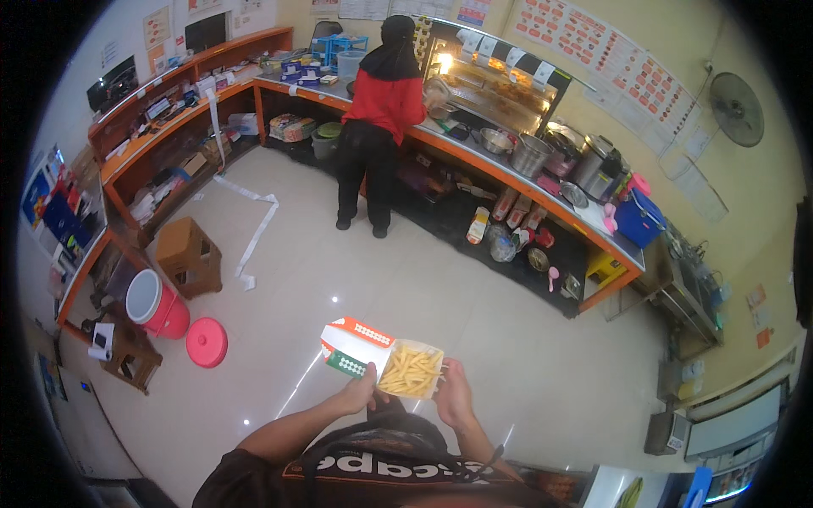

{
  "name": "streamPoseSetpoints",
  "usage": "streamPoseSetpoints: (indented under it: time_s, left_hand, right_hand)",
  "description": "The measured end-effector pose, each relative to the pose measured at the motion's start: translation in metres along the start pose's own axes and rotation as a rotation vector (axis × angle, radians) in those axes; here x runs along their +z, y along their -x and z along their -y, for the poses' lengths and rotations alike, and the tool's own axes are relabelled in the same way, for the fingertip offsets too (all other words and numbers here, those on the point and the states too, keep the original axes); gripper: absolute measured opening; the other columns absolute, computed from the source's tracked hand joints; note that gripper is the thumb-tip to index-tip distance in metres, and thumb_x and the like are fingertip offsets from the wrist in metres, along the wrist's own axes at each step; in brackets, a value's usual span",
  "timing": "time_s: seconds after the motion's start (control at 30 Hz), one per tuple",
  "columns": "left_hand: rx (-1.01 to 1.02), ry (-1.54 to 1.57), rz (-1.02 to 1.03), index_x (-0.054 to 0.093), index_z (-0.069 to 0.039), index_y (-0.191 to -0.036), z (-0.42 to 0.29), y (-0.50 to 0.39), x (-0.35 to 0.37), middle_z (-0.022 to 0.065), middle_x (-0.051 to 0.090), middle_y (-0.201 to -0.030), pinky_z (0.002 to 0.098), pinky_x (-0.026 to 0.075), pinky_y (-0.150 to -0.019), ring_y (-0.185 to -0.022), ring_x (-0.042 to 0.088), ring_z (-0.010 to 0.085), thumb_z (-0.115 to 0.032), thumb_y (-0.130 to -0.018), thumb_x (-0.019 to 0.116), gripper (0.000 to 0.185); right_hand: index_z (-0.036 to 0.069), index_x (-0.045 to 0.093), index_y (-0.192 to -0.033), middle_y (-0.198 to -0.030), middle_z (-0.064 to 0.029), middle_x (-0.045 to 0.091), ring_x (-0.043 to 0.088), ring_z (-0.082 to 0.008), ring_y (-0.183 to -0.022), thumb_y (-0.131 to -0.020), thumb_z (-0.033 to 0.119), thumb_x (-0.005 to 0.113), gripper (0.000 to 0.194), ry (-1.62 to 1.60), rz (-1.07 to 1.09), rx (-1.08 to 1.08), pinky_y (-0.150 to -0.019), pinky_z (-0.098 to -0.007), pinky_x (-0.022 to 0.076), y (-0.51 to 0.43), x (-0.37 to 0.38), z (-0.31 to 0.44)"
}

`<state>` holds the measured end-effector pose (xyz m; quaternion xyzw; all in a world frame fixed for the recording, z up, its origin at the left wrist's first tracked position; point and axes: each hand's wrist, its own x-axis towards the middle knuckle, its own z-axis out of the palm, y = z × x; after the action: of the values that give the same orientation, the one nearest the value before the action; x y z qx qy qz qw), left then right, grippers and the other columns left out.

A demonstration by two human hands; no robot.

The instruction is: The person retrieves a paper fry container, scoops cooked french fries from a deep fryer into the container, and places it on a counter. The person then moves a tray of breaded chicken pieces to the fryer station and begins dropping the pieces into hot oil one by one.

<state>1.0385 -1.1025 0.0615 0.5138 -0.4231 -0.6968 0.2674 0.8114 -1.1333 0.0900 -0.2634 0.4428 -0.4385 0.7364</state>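
Just in front of my body, both hands hold an open cardboard takeaway box [357,346] with an orange, white and green lid folded out to the left. French fries [409,371] fill its right half. My left hand [359,388] grips the box near the fold, thumb on top. Around the right edge of the fries' half, my right hand [453,392] is closed, with its fingertips at the rim. The undersides of both hands are partly hidden.
A person [384,114] in a red top stands at the orange-edged counter [508,181], by a lit food warmer [492,82]. At left are a brown plastic stool [188,254], a pink bucket [166,311], its round pink lid [207,342] and a paper strip [257,232] across the floor.
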Motion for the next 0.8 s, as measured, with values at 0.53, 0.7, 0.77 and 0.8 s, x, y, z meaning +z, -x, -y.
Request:
streamPoseSetpoints:
  time_s: [0.53, 0.7, 0.77, 0.8]
  left_hand:
    - [0.517, 0.559, -0.366, 0.050, -0.002, -0.120, -0.197, -0.308, -0.233, 0.0098, 0.060, -0.097, 0.0330, 0.045, -0.076, -0.081, 0.055, 0.0185, -0.057, -0.096, 0.010, 0.073]
    - [0.495, 0.582, -0.422, 0.049, -0.001, -0.121, -0.284, -0.410, -0.328, 0.0116, 0.060, -0.101, 0.0332, 0.046, -0.075, -0.083, 0.056, 0.0198, -0.060, -0.095, 0.012, 0.074]
    - [0.568, 0.530, -0.410, 0.049, -0.001, -0.121, -0.320, -0.457, -0.368, 0.0123, 0.060, -0.104, 0.0326, 0.046, -0.076, -0.085, 0.056, 0.0199, -0.060, -0.095, 0.012, 0.074]
    - [0.513, 0.505, -0.458, 0.049, -0.001, -0.121, -0.337, -0.481, -0.388, 0.0127, 0.060, -0.104, 0.0322, 0.046, -0.075, -0.086, 0.057, 0.0197, -0.061, -0.095, 0.013, 0.074]
  right_hand:
    - [0.011, 0.042, -0.120, -0.099, -0.0063, 0.051, 0.057, -0.0174, -0.085, -0.099, 0.037, 0.039, 0.033, 0.485, 0.130, -0.124, -0.069, -0.0299, 0.0482, -0.458, 0.083, 0.208]
    - [0.010, 0.044, -0.118, -0.091, -0.0063, 0.052, 0.056, -0.0153, -0.077, -0.097, 0.038, 0.041, 0.035, 0.744, -0.155, -0.120, -0.060, -0.0287, 0.0468, -0.560, 0.021, 0.204]
    - [0.011, 0.045, -0.118, -0.088, -0.0064, 0.052, 0.055, -0.0144, -0.070, -0.096, 0.039, 0.042, 0.036, 0.863, -0.223, -0.066, -0.056, -0.0288, 0.0461, -0.582, -0.018, 0.198]
    - [0.012, 0.045, -0.117, -0.086, -0.0066, 0.052, 0.055, -0.0141, -0.067, -0.096, 0.040, 0.043, 0.036, 0.897, -0.302, 0.020, -0.054, -0.0288, 0.0457, -0.586, -0.038, 0.193]
